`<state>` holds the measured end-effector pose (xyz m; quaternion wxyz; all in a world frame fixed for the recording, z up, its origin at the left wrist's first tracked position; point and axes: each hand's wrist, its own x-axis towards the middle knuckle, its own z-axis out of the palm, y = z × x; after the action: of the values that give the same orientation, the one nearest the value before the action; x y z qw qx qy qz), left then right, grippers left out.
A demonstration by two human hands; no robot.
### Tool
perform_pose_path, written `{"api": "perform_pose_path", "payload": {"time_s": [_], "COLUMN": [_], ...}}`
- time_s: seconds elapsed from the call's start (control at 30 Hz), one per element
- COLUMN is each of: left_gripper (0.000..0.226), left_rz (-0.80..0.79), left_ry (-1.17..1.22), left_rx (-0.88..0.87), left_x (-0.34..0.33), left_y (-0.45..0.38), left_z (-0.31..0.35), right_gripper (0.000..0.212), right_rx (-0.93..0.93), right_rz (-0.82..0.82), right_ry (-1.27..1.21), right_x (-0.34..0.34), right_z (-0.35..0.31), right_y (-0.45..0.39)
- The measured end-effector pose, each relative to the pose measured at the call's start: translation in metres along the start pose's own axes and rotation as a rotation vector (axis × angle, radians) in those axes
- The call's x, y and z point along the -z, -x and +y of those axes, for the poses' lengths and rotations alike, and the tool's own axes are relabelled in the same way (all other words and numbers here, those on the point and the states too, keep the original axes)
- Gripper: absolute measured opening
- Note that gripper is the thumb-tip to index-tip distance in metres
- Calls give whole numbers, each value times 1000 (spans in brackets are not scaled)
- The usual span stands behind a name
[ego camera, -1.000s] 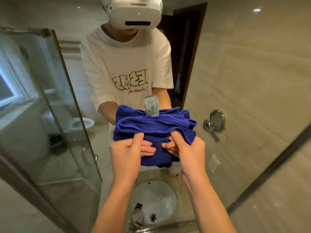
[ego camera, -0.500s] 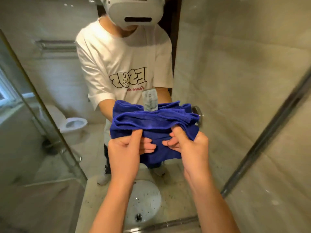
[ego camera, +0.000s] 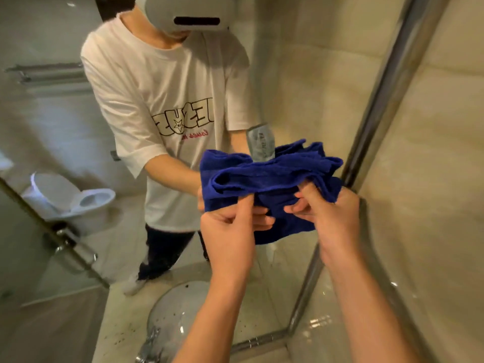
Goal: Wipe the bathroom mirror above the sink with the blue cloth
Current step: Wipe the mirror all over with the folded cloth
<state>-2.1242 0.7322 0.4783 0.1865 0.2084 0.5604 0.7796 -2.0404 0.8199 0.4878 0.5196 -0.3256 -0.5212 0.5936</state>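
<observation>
The blue cloth (ego camera: 264, 179), bunched into folds with a grey label sticking up from it, hangs in front of the mirror (ego camera: 301, 74). My left hand (ego camera: 227, 231) pinches its lower left part, thumb on top. My right hand (ego camera: 330, 218) pinches its right side, thumb pressed into the folds. Both hands are close together, near the mirror's right edge. Whether the cloth touches the glass cannot be told. The mirror shows a person in a white T-shirt and a white headset holding the cloth.
The mirror's metal frame (ego camera: 377, 100) runs diagonally at the right, with beige wall tile (ego camera: 432, 179) beyond it. Below lie the white sink basin (ego camera: 172, 315) and chrome tap (ego camera: 150, 344). A toilet (ego camera: 70, 203) and a glass shower door (ego camera: 52, 231) appear as reflections at the left.
My view and both hands have shifted right toward the mirror's frame. The grip on the cloth is the same. The round wall mirror seen earlier is out of view.
</observation>
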Motion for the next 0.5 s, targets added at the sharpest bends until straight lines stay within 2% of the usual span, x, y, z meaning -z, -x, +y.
{"api": "perform_pose_path", "payload": {"time_s": [0.1, 0.37, 0.5], "left_gripper": [41, 36, 36], "left_rz": [-43, -120, -134], "left_ry": [-27, -113, -180], "left_rx": [-32, -42, 30], "left_x": [-33, -37, -25], "left_y": [4, 4, 9], "left_z": [-5, -13, -32], "right_gripper": [23, 22, 22], "right_rx": [23, 43, 2], "right_rz": [67, 148, 141], "right_ry": [-38, -80, -58], "right_x": [22, 29, 39], "right_z": [-5, 14, 38], "right_y": [-17, -18, -10]}}
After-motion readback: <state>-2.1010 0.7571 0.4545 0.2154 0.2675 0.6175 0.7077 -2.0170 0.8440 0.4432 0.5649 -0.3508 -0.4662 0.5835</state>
